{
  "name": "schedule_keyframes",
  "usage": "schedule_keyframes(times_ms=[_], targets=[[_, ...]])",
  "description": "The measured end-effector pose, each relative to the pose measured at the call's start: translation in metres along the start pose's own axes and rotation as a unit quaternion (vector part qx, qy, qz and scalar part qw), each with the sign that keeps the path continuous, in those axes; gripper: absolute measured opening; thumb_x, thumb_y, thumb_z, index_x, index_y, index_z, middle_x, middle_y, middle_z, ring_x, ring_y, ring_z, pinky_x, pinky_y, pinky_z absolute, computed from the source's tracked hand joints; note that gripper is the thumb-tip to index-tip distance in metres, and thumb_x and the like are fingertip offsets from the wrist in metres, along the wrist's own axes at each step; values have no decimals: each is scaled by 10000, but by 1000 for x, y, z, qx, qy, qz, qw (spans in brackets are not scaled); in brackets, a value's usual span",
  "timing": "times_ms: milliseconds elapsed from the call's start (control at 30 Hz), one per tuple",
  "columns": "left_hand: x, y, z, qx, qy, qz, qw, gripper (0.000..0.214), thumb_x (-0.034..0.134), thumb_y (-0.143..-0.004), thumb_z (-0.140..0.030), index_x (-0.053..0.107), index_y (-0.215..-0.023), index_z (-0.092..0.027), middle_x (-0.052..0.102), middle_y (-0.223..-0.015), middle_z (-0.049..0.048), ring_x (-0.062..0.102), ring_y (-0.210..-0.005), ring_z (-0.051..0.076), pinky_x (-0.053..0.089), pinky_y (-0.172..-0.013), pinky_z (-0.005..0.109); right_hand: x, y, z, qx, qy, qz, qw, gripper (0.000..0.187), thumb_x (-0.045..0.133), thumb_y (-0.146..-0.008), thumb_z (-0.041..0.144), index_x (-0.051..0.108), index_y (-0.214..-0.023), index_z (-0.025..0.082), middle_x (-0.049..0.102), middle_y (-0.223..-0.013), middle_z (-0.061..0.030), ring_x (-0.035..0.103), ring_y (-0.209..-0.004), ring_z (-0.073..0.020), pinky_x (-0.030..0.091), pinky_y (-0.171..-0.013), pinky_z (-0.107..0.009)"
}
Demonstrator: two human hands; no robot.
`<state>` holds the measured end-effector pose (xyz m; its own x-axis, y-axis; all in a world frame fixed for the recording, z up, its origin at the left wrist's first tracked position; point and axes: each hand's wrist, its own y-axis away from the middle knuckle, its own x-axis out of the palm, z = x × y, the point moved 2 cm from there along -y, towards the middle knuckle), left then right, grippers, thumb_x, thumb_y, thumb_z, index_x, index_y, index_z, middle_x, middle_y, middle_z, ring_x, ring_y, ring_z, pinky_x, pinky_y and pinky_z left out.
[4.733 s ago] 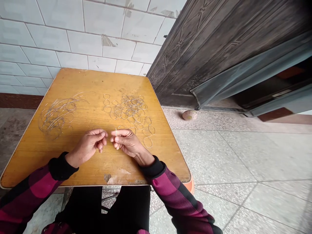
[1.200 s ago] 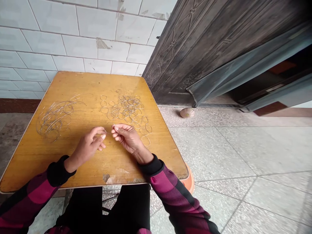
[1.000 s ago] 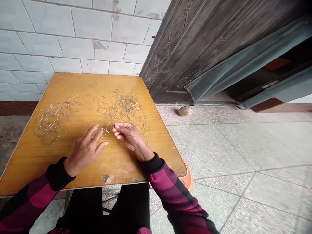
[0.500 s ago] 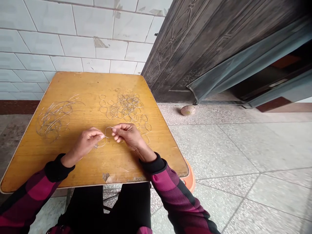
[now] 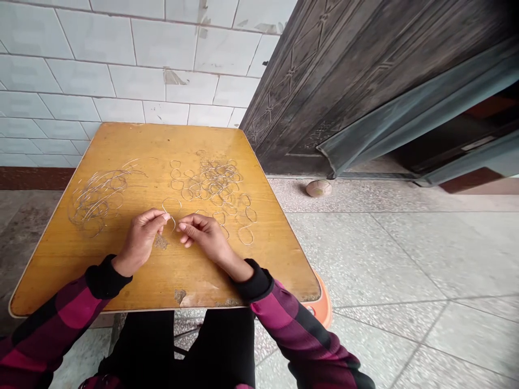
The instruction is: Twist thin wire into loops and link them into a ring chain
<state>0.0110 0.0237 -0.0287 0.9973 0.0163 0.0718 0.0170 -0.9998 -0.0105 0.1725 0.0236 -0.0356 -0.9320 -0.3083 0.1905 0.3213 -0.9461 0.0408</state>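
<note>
My left hand (image 5: 142, 237) is closed in a pinch on a thin, silvery piece of wire (image 5: 174, 199). One curved loop of this wire rises above the fingertips, and a short bent part hangs toward my right hand (image 5: 203, 232). The right fingers are curled together close beside that part; whether they grip anything is hidden. Beyond my right hand lies a tangled pile of wire pieces bent into linked loops (image 5: 221, 178). Left of my left hand is a bundle of longer, loosely curved wires (image 5: 99, 197).
The wooden table (image 5: 133, 292) has a worn, chipped front edge. An orange stool (image 5: 323, 308) shows under its right corner. White wall tiles (image 5: 121, 81) stand behind, with a dark carved door (image 5: 308, 97) at right. A round, pale object (image 5: 319, 188) lies on the floor.
The held wire has turned, so its loop now points up and away. My right fingers have shifted off the upper loop to its lower part. The view has moved slightly left.
</note>
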Motion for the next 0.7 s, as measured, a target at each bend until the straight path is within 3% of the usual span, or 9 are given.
schedule_keyframes(times_ms=[267,700], targets=[[5,4,4,6,21,-2,1000,166,651,-766,-292,635,-648,-176,487,-568,-30,416,-569,102,327,-578,250,11,-3,-10,-27,-66,-19,997,189,731,-753,341,687,-819,169,688,-758,2,618,-560,-67,534,-518,-189],[4,3,8,22,-47,27,998,203,661,-777,-326,640,-643,-174,513,-573,-23,434,-557,102,329,-566,259,8,-1,-7,2,-85,-21,996,149,758,-722,279,685,-741,151,683,-654,21,560,-446,-34,477,-455,-152]])
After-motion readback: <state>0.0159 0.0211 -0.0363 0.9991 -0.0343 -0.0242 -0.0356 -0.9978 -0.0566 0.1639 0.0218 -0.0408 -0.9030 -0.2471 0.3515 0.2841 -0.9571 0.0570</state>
